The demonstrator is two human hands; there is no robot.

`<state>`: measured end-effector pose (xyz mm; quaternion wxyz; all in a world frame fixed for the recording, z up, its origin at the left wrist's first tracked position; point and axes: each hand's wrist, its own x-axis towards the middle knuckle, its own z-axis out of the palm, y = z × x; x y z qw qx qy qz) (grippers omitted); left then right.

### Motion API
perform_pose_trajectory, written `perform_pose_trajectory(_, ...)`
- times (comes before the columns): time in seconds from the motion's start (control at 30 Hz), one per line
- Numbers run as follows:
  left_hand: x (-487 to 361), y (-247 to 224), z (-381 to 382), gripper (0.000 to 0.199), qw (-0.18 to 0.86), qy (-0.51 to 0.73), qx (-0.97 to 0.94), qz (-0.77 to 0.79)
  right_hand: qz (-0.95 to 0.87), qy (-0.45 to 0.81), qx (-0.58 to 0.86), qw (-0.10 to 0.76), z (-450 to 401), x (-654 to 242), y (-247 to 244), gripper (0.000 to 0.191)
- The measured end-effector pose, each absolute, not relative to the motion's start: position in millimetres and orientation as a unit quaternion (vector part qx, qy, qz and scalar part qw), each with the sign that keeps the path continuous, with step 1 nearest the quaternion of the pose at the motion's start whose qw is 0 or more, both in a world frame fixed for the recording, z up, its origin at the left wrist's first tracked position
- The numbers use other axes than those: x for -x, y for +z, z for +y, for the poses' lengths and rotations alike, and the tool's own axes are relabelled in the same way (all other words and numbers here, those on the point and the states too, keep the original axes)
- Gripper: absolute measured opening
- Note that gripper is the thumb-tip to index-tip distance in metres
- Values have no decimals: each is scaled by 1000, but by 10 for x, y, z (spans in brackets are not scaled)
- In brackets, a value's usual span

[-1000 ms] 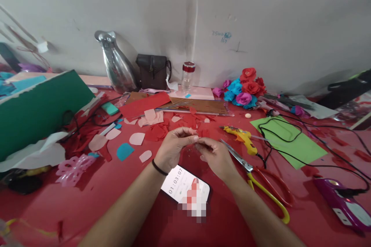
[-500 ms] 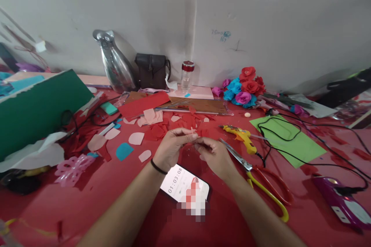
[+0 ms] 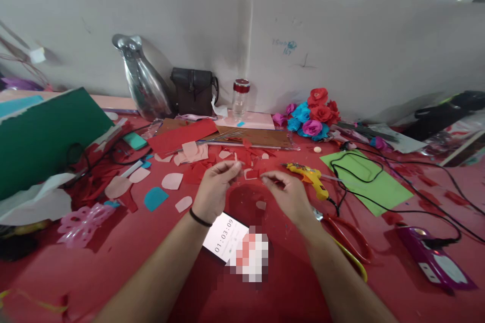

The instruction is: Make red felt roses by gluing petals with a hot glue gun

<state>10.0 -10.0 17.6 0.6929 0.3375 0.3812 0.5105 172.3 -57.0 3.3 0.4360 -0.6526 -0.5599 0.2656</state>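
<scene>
My left hand (image 3: 214, 189), with a dark band at the wrist, pinches a small pale pink piece (image 3: 236, 157) that sticks up above its fingertips. Apart from it, to the right, my right hand (image 3: 287, 194) has thumb and forefinger close together; whether anything is between them is too small to tell. A phone (image 3: 223, 234) showing a timer lies below my hands, partly pixelated. Beside my right hand lies a yellow glue gun (image 3: 310, 176). Red- and yellow-handled scissors (image 3: 350, 234) lie partly hidden behind my right wrist.
Pink petals (image 3: 172, 180) and a blue petal (image 3: 155, 198) lie left. Farther back stand a metal jug (image 3: 146, 83), black bag (image 3: 193, 91), glass jar (image 3: 240, 101) and paper flowers (image 3: 316, 113). Green paper (image 3: 375, 189), cables and a purple power strip (image 3: 434, 257) are right.
My hands have moved apart, the right one going right and now covering the scissors' blades. The pink piece stays in my left fingers. The whole view has shifted slightly.
</scene>
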Motion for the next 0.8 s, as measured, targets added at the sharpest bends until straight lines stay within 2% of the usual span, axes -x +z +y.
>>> perform_pose_trajectory(0.13, -67, 176, -43, 28, 674, 558, -289, 387, -547, 173, 700, 425, -489, -1983, 40, 17)
perform_pose_trajectory(0.3, -53, 148, -27, 23, 666, 546, -331, 386, -648, 154, 700, 258, -504, -2016, 45, 7)
perform_pose_trajectory(0.47, -7, 160, 39, 16, 647, 574, -326, 382, -724, 147, 662, 124, -550, -1848, 4, 8)
perform_pose_trajectory(0.67, 74, 133, 145, 11, 608, 597, -283, 440, -736, 146, 653, 104, -558, -1842, -3, 4)
perform_pose_trajectory(0.8, 70, 102, 139, 9, 527, 588, -375, 485, -743, 151, 644, 99, -567, -1878, 8, 11)
